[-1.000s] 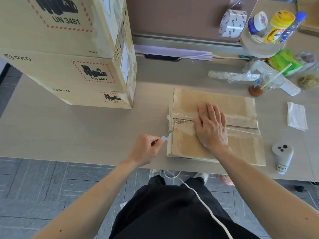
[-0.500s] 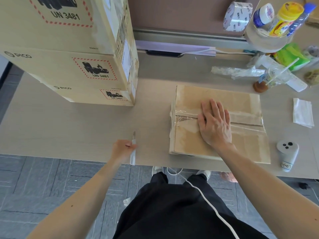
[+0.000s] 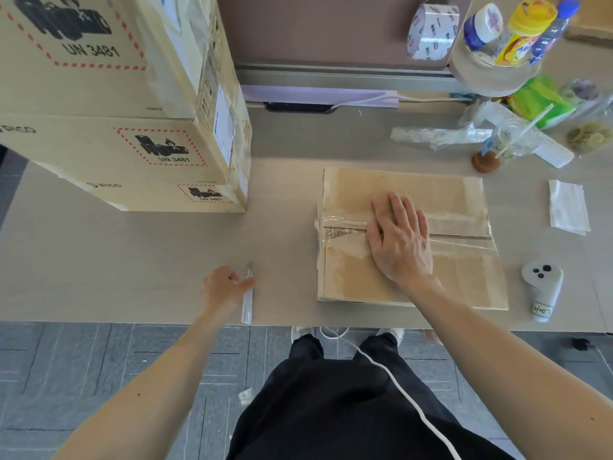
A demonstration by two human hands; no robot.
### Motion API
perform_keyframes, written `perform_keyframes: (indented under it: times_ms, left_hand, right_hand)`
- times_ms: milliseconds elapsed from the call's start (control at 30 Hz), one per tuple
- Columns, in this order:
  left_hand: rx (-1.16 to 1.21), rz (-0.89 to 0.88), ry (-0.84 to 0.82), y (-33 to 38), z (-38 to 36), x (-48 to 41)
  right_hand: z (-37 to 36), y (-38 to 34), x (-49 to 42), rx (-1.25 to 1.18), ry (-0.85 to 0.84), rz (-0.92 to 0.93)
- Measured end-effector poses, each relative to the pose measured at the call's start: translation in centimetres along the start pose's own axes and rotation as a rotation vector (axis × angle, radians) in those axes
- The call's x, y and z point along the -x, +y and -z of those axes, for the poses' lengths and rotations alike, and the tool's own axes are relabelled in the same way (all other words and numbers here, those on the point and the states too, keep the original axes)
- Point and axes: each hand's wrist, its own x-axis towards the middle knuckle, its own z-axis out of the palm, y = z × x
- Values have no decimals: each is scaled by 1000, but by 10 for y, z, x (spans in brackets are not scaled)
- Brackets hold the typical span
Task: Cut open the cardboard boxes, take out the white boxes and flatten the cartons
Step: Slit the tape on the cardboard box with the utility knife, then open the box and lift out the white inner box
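Two hands: left hand (image 3: 225, 287) grips the knife (image 3: 247, 303), right hand (image 3: 401, 242) lies flat on carton (image 3: 414, 187).

The flattened brown cardboard carton (image 3: 408, 190) is matt, and its face is scuffed with paler, rough patches where the paper skin has torn. A strip of clear glossy tape (image 3: 461, 240) lies wrinkled along its seam. The stacked pale cardboard boxes (image 3: 99, 144) are smooth and matt, with shiny clear tape on their side edges. The pale wood-grain surface (image 3: 132, 260) looks like smooth laminate with a dull sheen. The slim utility knife (image 3: 247, 303) has a translucent plastic handle and a thin metal blade. The folded white paper napkin (image 3: 567, 207) is soft and matt. The grey domed plastic device (image 3: 542, 287) is satin-smooth, and the crinkled clear plastic wrap (image 3: 438, 136) glints.
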Motion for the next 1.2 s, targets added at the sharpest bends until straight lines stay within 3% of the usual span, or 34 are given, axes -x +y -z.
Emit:
perform_keyframes:
  times_ms: [100, 200, 333, 433, 567, 967, 1200]
  left_hand:
    - [126, -186, 29, 60, 1, 4]
    - [184, -521, 96, 141, -2, 9]
    - [-176, -941, 49, 233, -11, 14]
    - [-534, -1087, -88, 272, -22, 16]
    - [-721, -1082, -206, 286, -34, 6]
    - [-824, -1022, -232, 298, -30, 6]
    - [-799, -1012, -264, 300, -28, 5]
  right_hand:
    - [1, -1, 0, -39, 6, 13]
    - [8, 5, -1, -182, -5, 42]
    - [29, 31, 10, -229, 54, 26]
    - [40, 56, 18, -142, 22, 3]
    - [55, 66, 17, -115, -190, -36]
    - [78, 55, -4, -124, -353, -67]
    - [105, 54, 17, -159, -211, 48]
